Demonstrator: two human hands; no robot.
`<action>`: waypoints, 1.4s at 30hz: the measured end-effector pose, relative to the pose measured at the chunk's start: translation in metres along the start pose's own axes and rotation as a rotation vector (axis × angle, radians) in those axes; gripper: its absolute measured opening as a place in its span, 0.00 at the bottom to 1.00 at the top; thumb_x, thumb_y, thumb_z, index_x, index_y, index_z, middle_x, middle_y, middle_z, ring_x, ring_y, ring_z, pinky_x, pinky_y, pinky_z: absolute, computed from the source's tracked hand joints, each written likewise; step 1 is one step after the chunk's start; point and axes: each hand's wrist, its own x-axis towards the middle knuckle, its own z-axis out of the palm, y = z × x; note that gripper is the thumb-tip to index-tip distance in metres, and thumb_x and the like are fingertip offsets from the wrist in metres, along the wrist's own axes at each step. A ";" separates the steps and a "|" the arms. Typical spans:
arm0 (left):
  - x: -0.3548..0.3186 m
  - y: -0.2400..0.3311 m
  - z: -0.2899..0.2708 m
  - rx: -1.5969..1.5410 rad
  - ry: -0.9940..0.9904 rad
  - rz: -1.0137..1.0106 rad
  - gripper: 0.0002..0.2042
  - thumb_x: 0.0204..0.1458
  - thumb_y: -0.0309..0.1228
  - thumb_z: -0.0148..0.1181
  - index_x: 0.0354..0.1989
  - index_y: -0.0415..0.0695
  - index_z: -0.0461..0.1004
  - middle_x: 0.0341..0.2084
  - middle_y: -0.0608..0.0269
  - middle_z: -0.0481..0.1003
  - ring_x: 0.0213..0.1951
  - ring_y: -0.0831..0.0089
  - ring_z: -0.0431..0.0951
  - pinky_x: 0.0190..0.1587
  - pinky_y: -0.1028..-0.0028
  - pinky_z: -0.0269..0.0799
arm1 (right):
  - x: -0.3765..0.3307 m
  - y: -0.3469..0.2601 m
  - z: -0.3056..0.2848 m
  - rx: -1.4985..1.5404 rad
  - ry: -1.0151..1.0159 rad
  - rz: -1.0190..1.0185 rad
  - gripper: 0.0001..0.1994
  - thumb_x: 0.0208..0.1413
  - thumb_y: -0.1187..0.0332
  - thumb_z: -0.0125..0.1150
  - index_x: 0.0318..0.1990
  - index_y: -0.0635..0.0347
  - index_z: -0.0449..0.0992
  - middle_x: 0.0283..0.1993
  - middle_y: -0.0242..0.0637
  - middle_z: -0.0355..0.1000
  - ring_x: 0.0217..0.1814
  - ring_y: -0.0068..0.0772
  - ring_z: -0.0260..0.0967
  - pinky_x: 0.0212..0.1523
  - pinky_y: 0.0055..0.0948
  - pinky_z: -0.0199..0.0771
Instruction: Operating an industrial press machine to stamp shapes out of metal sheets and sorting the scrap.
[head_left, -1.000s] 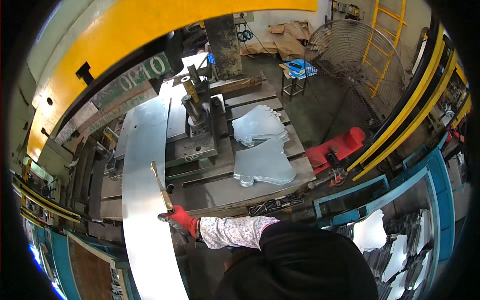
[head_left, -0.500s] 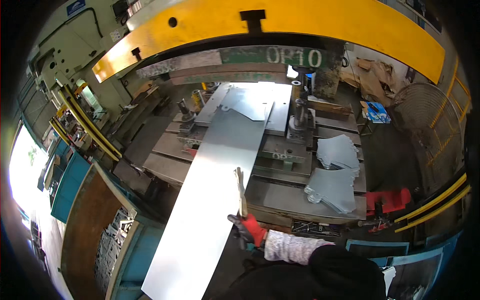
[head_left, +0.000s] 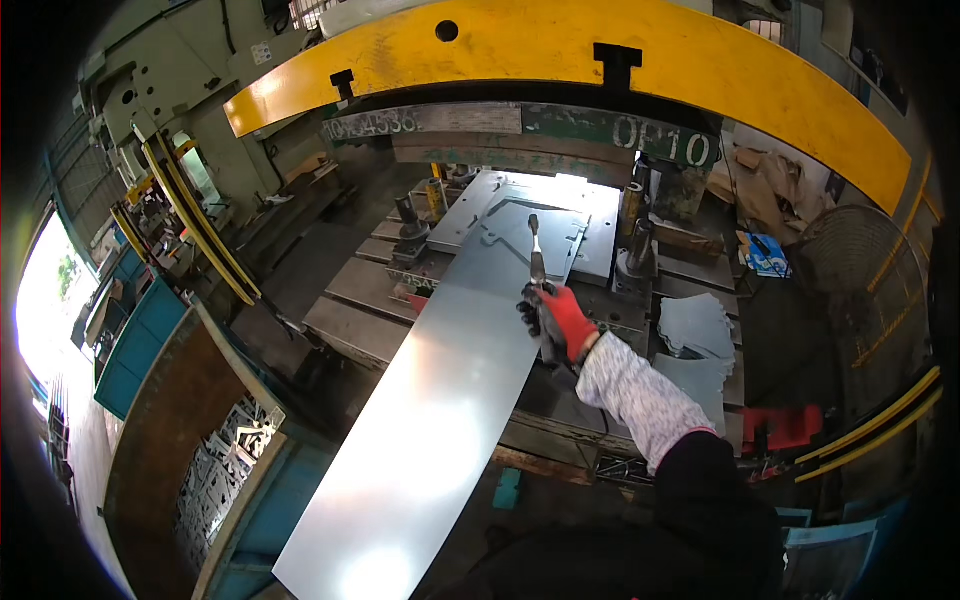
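My right hand (head_left: 556,320), in a red and black glove with a patterned sleeve, grips a thin metal rod tool (head_left: 536,255). The rod points away from me, its tip resting on the far end of a long shiny steel sheet (head_left: 440,400). That sheet runs from the lower left up onto the grey die (head_left: 590,215) in the press bed, and my hand sits at its right edge. My left hand is out of view.
The yellow press frame (head_left: 600,50) arches overhead. A stack of cut grey blanks (head_left: 697,325) and a red object (head_left: 780,425) lie to the right. A bin of scrap pieces (head_left: 225,465) stands at lower left, with yellow rails (head_left: 195,225) behind it. A wire fan guard (head_left: 850,270) stands far right.
My head has turned toward the press. My right hand with the rod has moved up along the sheet's right edge toward the die, and the sheet's far end now lies on the die.
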 end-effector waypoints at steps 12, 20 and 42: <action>0.074 -0.052 -0.004 0.231 -0.208 1.022 0.23 0.52 0.38 0.44 0.53 0.37 0.58 0.53 0.53 0.60 0.55 0.64 0.59 0.56 0.65 0.54 | -0.007 -0.027 0.018 -0.096 -0.031 -0.007 0.08 0.52 0.63 0.52 0.34 0.57 0.67 0.22 0.30 0.66 0.17 0.20 0.60 0.17 0.23 0.63; 0.023 0.024 0.058 0.132 -0.219 1.019 0.25 0.48 0.40 0.48 0.53 0.37 0.60 0.49 0.50 0.64 0.52 0.55 0.62 0.53 0.56 0.57 | -0.013 -0.017 -0.016 -0.057 0.003 -0.032 0.09 0.54 0.64 0.48 0.30 0.60 0.68 0.19 0.33 0.64 0.16 0.25 0.61 0.15 0.26 0.63; -0.045 0.131 0.326 -0.106 -0.428 1.463 0.15 0.55 0.31 0.41 0.45 0.31 0.65 0.44 0.49 0.69 0.47 0.63 0.69 0.50 0.69 0.64 | -0.300 0.047 -0.131 -0.534 0.075 -0.224 0.12 0.53 0.72 0.51 0.44 0.67 0.67 0.32 0.36 0.69 0.37 0.21 0.63 0.40 0.24 0.64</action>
